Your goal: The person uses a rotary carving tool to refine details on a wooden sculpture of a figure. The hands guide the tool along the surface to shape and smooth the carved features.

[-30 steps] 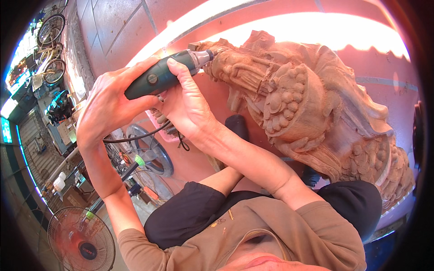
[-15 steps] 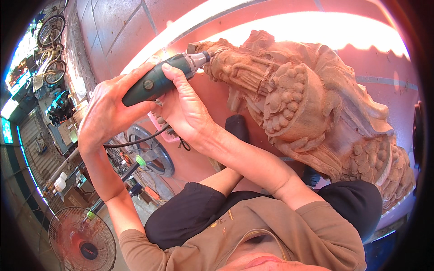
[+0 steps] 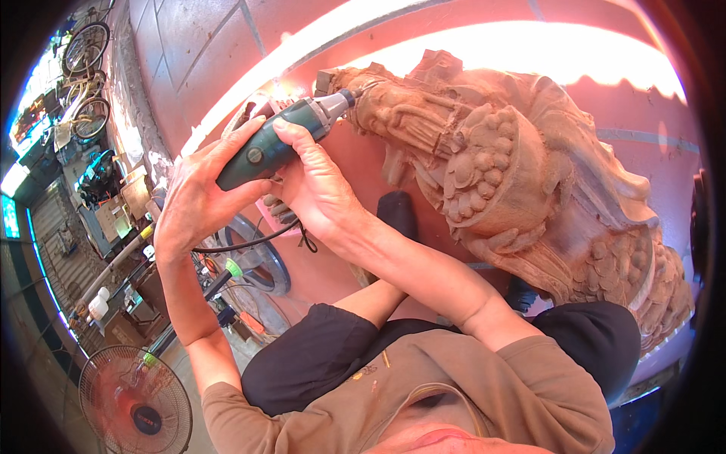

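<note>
A dark green rotary tool (image 3: 265,155) with a grey metal nose is held in both my hands. My left hand (image 3: 200,185) wraps around its rear end from the left. Closed on its front part is my right hand (image 3: 318,178), with the thumb along the top of the body. The tool's nose points right, at the headdress of a carved brown wooden statue (image 3: 522,174) lying on its back. The statue has a bearded face and holds a rounded cluster of fruit (image 3: 484,159). Whether the bit touches the wood I cannot tell. A black cord (image 3: 249,244) trails below my hands.
A standing fan (image 3: 136,401) is at the lower left. Bicycles (image 3: 87,49), boxes (image 3: 113,219) and clutter line the left side. A grey wheel-like ring (image 3: 265,261) lies on the reddish tiled floor (image 3: 204,45). My bent knee (image 3: 310,356) is near the statue.
Both hands and the rotary tool have shifted slightly, its rear end moving right and down, so the tool is tilted a little more steeply. The statue has not moved.
</note>
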`<action>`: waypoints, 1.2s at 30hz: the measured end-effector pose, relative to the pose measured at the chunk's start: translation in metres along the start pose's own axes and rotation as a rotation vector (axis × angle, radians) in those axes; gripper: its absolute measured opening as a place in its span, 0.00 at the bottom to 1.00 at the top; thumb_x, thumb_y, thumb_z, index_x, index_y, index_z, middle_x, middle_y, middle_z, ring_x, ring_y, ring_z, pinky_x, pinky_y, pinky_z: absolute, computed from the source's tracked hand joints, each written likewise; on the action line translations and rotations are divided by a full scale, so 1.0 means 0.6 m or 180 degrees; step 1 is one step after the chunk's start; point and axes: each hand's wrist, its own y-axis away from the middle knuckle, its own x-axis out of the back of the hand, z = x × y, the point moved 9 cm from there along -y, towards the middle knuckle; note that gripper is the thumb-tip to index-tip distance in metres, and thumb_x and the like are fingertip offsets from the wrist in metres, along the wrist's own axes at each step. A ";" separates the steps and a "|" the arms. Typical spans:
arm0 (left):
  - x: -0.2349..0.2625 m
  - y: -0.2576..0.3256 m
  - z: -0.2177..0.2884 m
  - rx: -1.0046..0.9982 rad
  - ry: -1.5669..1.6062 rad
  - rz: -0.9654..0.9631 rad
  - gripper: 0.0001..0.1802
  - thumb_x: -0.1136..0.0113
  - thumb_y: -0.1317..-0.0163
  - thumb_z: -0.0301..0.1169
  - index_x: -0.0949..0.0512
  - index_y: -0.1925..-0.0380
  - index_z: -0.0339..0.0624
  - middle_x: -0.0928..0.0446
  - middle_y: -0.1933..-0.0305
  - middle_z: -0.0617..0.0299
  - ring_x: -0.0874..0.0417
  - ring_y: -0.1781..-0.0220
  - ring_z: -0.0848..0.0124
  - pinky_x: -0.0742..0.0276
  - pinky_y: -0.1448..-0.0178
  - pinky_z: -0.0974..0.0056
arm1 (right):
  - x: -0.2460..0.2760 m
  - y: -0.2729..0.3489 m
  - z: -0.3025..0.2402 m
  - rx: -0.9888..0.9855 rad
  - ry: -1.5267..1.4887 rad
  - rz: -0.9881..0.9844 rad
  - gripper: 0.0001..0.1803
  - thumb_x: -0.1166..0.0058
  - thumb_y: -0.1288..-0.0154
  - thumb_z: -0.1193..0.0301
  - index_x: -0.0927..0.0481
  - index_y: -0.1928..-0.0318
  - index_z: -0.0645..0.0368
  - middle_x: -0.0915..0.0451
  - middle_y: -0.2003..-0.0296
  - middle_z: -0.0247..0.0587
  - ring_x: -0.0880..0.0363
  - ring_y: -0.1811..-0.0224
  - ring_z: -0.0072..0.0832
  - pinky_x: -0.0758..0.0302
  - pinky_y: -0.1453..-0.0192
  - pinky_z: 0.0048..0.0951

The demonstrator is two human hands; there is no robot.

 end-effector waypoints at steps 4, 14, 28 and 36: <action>-0.001 -0.005 0.011 -0.0228 -0.0093 0.0077 0.41 0.25 0.54 0.35 0.25 0.36 0.43 0.17 0.49 0.43 0.14 0.49 0.50 0.22 0.43 0.56 | 0.002 0.000 -0.008 0.0053 0.0060 -0.0058 0.23 0.40 0.31 0.55 0.26 0.42 0.51 0.21 0.51 0.32 0.23 0.49 0.23 0.26 0.44 0.37; -0.010 0.004 0.003 -0.0239 0.0000 0.0098 0.39 0.26 0.52 0.33 0.26 0.35 0.43 0.17 0.49 0.43 0.14 0.49 0.52 0.21 0.44 0.56 | 0.012 0.006 -0.005 0.0068 0.0197 0.0079 0.22 0.40 0.31 0.55 0.26 0.43 0.51 0.21 0.52 0.33 0.23 0.50 0.25 0.24 0.48 0.38; -0.009 -0.004 0.012 -0.0270 -0.0114 0.0150 0.40 0.25 0.53 0.36 0.26 0.36 0.43 0.17 0.50 0.42 0.15 0.47 0.50 0.22 0.44 0.55 | 0.014 0.000 -0.010 0.0042 0.0197 0.0020 0.22 0.39 0.32 0.55 0.26 0.44 0.50 0.21 0.52 0.32 0.23 0.48 0.23 0.26 0.44 0.39; 0.016 -0.002 0.036 -0.0006 -0.0364 -0.0125 0.40 0.25 0.53 0.36 0.26 0.36 0.44 0.20 0.45 0.42 0.16 0.47 0.46 0.22 0.44 0.53 | -0.011 0.007 -0.003 -0.0061 -0.0103 -0.0154 0.20 0.43 0.28 0.56 0.27 0.41 0.48 0.20 0.50 0.28 0.22 0.48 0.20 0.22 0.51 0.32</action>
